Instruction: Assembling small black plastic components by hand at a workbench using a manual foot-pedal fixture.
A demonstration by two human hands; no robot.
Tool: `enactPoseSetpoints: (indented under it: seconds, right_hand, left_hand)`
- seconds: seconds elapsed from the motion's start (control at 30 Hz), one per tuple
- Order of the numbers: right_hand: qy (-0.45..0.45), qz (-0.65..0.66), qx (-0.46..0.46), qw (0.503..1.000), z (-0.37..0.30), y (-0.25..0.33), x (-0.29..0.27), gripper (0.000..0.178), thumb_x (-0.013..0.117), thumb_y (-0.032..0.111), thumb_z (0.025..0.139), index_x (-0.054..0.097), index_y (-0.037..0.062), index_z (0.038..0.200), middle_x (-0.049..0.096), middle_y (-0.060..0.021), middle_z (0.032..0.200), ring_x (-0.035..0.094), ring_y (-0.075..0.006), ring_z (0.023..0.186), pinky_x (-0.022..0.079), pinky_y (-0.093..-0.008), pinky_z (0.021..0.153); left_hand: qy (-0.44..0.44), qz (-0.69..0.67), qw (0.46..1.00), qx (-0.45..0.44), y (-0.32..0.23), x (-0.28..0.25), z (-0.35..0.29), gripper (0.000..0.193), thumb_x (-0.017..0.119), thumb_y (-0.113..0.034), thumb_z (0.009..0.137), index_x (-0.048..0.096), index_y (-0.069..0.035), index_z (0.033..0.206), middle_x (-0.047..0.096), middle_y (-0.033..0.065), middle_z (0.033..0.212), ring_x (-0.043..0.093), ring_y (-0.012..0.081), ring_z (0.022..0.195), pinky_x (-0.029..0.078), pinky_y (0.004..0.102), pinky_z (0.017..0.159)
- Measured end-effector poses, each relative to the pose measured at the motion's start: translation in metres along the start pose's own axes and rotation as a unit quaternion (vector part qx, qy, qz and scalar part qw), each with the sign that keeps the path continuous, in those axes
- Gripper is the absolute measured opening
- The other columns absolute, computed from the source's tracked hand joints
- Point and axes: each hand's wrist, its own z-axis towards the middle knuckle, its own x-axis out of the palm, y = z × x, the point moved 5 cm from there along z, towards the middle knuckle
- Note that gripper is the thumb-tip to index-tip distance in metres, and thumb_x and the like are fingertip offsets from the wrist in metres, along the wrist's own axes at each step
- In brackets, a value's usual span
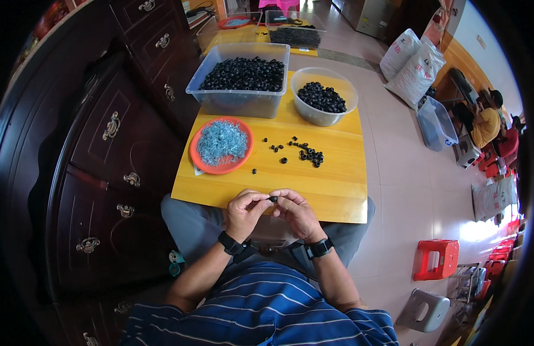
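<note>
Black piece (273,199), pinched by left hand (245,211) and right hand (298,213); past red plate (223,169) and loose pieces (311,155), I see two tubs (238,106) crowding the table (336,187).

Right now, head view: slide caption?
Left hand and right hand hold a small black part at the near edge of the yellow table, red plate beyond.

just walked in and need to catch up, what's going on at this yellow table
A seated person holds a small black piece in the grip of the left hand and right hand, near the table's front edge. Loose black pieces lie farther in. Beyond them, a rectangular bin and a round tub hold many more. To the left, a red plate holds a heap of thin, pale-blue bits.
</note>
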Motion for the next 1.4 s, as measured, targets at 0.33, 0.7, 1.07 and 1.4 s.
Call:
enactPoseSetpoints:
  seconds: [0.33,0.7,1.07,1.4]
  right_hand:
    - [-0.001,0.029,-0.055,0.998,0.000,-0.003,0.001,0.019,0.065,0.016,0.094,0.063,0.0055,0.110,0.065,-0.0015,0.093,0.060,-0.0093,0.079,0.050,-0.0228,0.074]
    - [0.054,0.032,-0.039,0.997,-0.002,-0.005,-0.012,0.020,0.072,0.015,0.088,0.064,0.0059,0.105,0.068,-0.0031,0.089,0.065,-0.0119,0.081,0.052,-0.0240,0.074]
    - [0.123,-0.039,0.022,0.991,-0.003,0.008,-0.002,0.020,0.071,0.010,0.088,0.058,0.0067,0.103,0.065,-0.0006,0.086,0.061,-0.0081,0.077,0.049,-0.0223,0.073]
    - [0.134,-0.031,0.051,0.989,-0.005,0.000,-0.005,0.018,0.071,0.009,0.088,0.060,0.0048,0.102,0.066,-0.0008,0.089,0.061,-0.0077,0.077,0.049,-0.0220,0.073]
  left_hand:
    - [0.023,0.046,0.999,0.010,-0.010,-0.004,0.002,0.012,0.076,-0.001,0.078,0.070,0.001,0.088,0.066,0.0063,0.082,0.063,0.0127,0.072,0.049,0.0238,0.063]
    - [0.092,0.043,0.992,0.075,-0.030,-0.005,0.006,0.016,0.079,-0.001,0.075,0.070,-0.001,0.088,0.065,0.0059,0.078,0.063,0.0135,0.067,0.050,0.0243,0.060]
    - [0.258,0.046,0.961,0.089,-0.037,-0.006,0.011,0.029,0.079,-0.004,0.073,0.070,-0.003,0.101,0.064,0.0044,0.080,0.061,0.0123,0.070,0.048,0.0274,0.061]
    - [0.271,0.032,0.962,0.004,-0.032,-0.003,0.006,0.028,0.080,-0.003,0.071,0.069,-0.004,0.097,0.062,0.0041,0.078,0.060,0.0149,0.070,0.048,0.0284,0.065]
